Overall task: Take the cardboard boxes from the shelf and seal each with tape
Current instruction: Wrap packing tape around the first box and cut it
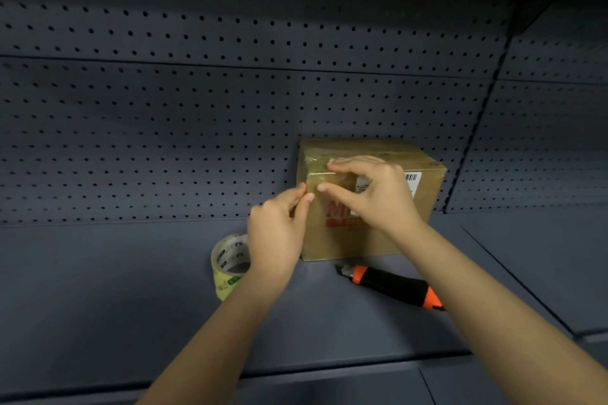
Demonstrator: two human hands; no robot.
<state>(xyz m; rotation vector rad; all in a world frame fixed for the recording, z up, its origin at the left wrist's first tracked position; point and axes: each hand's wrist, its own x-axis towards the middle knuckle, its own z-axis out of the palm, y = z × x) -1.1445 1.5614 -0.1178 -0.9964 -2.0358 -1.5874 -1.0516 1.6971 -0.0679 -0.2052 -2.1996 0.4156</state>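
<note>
Half tape roll [227,261] hidden, box [371,242] print covered

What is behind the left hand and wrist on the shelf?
A roll of tape sits on the shelf; the left hand hides its right side. The hand pinches clear tape at the box corner.

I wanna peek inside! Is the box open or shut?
Shut. The cardboard box top lies flat; left hand pinches tape on its corner, right hand presses it.
</note>
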